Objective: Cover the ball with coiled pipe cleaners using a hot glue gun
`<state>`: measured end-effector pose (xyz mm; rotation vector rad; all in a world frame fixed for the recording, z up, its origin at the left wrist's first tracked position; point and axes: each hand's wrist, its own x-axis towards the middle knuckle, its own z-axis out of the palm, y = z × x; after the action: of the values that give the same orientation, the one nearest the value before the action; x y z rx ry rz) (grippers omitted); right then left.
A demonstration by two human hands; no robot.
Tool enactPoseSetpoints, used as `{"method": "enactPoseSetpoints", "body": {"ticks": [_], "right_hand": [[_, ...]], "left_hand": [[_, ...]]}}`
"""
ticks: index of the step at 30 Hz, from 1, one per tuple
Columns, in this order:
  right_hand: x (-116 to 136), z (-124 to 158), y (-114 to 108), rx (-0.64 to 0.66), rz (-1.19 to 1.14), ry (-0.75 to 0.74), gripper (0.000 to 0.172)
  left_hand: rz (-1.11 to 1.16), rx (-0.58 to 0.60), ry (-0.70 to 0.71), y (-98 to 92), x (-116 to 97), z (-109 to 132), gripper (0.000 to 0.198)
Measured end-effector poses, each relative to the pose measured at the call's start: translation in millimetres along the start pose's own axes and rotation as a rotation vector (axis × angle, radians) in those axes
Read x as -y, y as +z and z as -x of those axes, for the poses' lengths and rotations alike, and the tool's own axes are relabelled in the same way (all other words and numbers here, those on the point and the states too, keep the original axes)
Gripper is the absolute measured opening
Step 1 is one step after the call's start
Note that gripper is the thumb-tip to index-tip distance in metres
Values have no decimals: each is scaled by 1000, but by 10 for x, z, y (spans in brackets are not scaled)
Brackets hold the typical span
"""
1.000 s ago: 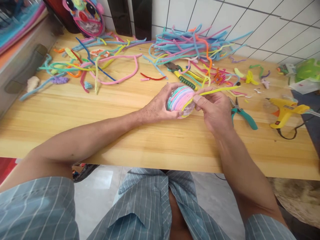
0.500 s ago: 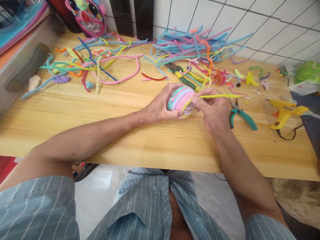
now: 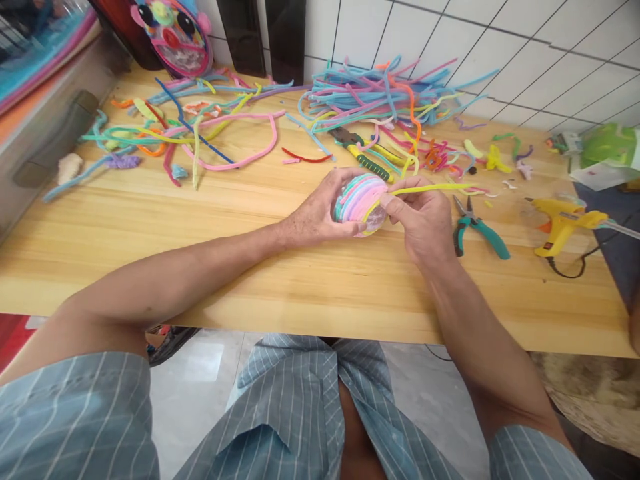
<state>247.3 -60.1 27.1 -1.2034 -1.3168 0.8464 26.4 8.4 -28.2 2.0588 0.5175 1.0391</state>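
A round ball (image 3: pixel 361 199) wrapped in bands of pink, lilac, teal and blue pipe cleaner sits in my left hand (image 3: pixel 325 207), whose fingers and thumb close round its left side. A see-through patch shows at the ball's lower right. My right hand (image 3: pixel 423 217) pinches a yellow pipe cleaner (image 3: pixel 440 188) against the ball's right edge. One part of that yellow strand curves along the ball; its loose end sticks out to the right above my knuckles. Just behind the ball lie yellow-and-green handled pliers (image 3: pixel 373 163).
Teal-handled pliers (image 3: pixel 483 230) and a yellow glue gun (image 3: pixel 567 223) lie to the right. A heap of pipe cleaners (image 3: pixel 375 93) rests by the tiled wall, with more loose ones (image 3: pixel 235 160) at left. A decorated animal-faced figure (image 3: pixel 183 50) stands behind, near a clear box (image 3: pixel 50 133).
The loose end of the yellow pipe cleaner has tilted slightly upward and the right hand has shifted a little left. The left hand keeps its hold on the ball.
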Motion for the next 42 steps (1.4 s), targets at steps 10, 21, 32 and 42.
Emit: {"method": "enactPoseSetpoints", "body": {"ticks": [10, 21, 32, 42], "right_hand": [[75, -49, -96, 55, -111, 104, 42], [213, -53, -161, 123, -251, 177, 48], [275, -48, -133, 135, -352, 232, 61], [220, -76, -188, 86, -280, 195, 61]], "left_hand": [[29, -23, -9, 6, 27, 4, 99], [13, -21, 6, -11, 25, 5, 98], [-21, -13, 22, -18, 44, 12, 98], [0, -32, 15, 0, 34, 5, 101]]}}
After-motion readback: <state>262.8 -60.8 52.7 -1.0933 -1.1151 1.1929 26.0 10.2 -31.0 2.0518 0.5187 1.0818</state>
